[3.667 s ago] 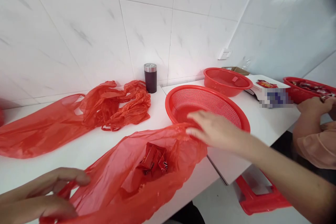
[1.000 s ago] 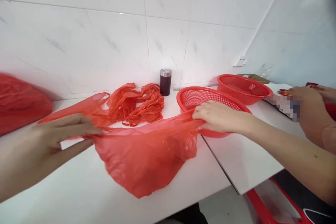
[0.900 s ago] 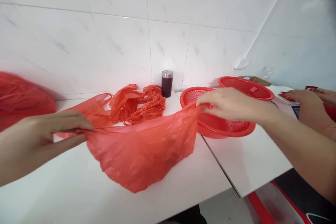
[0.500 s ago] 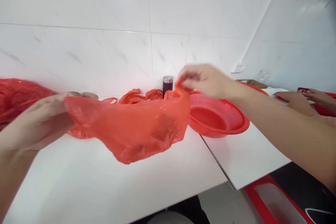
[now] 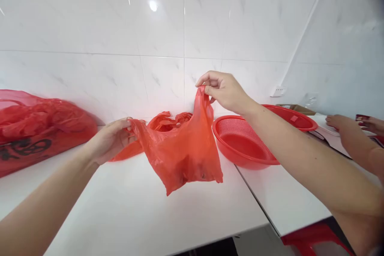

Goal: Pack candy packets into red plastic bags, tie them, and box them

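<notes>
A thin red plastic bag (image 5: 186, 148) hangs over the white table between my two hands, with something dark showing faintly at its bottom. My left hand (image 5: 112, 138) pinches one upper corner of it. Higher up and to the right, my right hand (image 5: 223, 90) pinches the other top corner between thumb and fingers. What lies inside the bag cannot be made out through the plastic. Just right of the bag stands a red perforated basin (image 5: 240, 144), partly covered by my right forearm.
A large red bag with black markings (image 5: 45, 128) lies at the left. Crumpled red bags (image 5: 168, 122) rest by the tiled wall. A second red basin (image 5: 288, 117) and a co-worker's hands (image 5: 342, 124) are at the right. A seam (image 5: 252, 192) splits the white table (image 5: 120, 212).
The bag has gone from stretched sideways to hanging down. My hands have come closer together, the left moving right. The view has tilted upward a little.
</notes>
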{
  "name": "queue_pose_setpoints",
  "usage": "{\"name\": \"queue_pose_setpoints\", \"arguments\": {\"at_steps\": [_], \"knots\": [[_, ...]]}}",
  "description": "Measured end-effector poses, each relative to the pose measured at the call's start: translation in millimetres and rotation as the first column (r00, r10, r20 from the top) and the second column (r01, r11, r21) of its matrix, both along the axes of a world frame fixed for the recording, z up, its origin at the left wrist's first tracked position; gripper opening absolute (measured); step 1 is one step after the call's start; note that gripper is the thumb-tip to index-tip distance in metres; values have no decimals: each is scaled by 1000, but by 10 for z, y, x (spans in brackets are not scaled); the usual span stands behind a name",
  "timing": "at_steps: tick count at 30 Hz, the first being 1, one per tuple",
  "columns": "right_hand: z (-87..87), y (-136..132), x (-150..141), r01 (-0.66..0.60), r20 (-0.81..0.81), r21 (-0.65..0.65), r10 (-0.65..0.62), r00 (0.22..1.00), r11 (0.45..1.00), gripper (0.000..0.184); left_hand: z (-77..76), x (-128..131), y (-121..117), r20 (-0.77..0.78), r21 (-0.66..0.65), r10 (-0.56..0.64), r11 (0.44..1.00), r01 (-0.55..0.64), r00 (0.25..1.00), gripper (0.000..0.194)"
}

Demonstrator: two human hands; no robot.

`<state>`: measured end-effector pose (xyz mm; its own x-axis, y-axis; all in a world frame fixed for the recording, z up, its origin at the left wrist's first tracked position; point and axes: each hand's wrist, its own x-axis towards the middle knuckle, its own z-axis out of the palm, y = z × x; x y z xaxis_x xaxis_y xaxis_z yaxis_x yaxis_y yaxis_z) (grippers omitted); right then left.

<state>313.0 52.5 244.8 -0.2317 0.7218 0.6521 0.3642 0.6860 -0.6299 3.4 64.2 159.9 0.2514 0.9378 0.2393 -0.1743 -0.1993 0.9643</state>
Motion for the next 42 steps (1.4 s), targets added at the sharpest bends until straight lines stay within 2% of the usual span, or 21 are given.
{"name": "queue_pose_setpoints", "arguments": {"at_steps": [3,5,8,11,13,16,19,21,23,25,27,30,32,34,36,39,42], "knots": [[-30,98,50,52,-37,-34,-53,998,998,18,-30,-67,34,73,-91,-43,995,50,996,26],[-57,168,74,58,16,-84,-57,998,995,16,-37,-97,46,125,-82,-29,996,40,992,29],[-92,273,71,94,76,-132,-84,993,987,11,-29,-100,62,216,-91,-74,991,96,974,31],[-121,387,28,127,111,-178,-108,988,976,8,-14,-76,110,309,-79,-128,984,159,942,24],[-140,467,-24,102,138,-243,-69,988,965,11,-6,-77,168,316,-79,-129,984,161,940,17],[-158,571,-183,15,119,-300,22,993,954,16,11,-123,272,211,-81,-128,986,148,969,33],[-160,626,-501,-132,82,-328,168,982,935,15,66,-150,363,17,-78,-203,976,203,979,49],[-159,637,-783,-280,30,-373,313,949,885,11,129,-117,411,-148,-102,-306,951,293,940,48],[-170,649,-1051,-389,-16,-365,412,911,846,8,199,-54,459,-309,-128,-386,923,364,869,34],[-208,684,-1233,-409,-22,-322,425,905,854,12,255,5,515,-381,-161,-388,922,353,839,23],[-291,740,-1287,-370,-31,-319,380,924,873,20,279,37,587,-368,-213,-338,937,275,866,26],[-501,794,-1187,-300,-54,-359,301,952,884,27,251,40,704,-316,-296,-298,933,205,901,35],[-643,739,-1100,-256,-60,-358,252,966,898,14,203,39,764,-321,-318,-341,918,238,884,38],[-725,577,-1064,-185,-92,-338,163,982,923,3,159,47,795,-328,-320,-409,896,307,851,38],[-726,329,-1088,-97,-129,-308,60,990,946,8,136,60,798,-307,-300,-481,868,396,822,36],[-668,-41,-1167,-67,-68,-231,53,996,971,5,140,76,761,-281,-220,-564,825,520,776,31],[-712,-175,-1177,-27,-78,-164,14,997,986,10,118,105,688,-407,-147,-579,805,575,706,16]]}}
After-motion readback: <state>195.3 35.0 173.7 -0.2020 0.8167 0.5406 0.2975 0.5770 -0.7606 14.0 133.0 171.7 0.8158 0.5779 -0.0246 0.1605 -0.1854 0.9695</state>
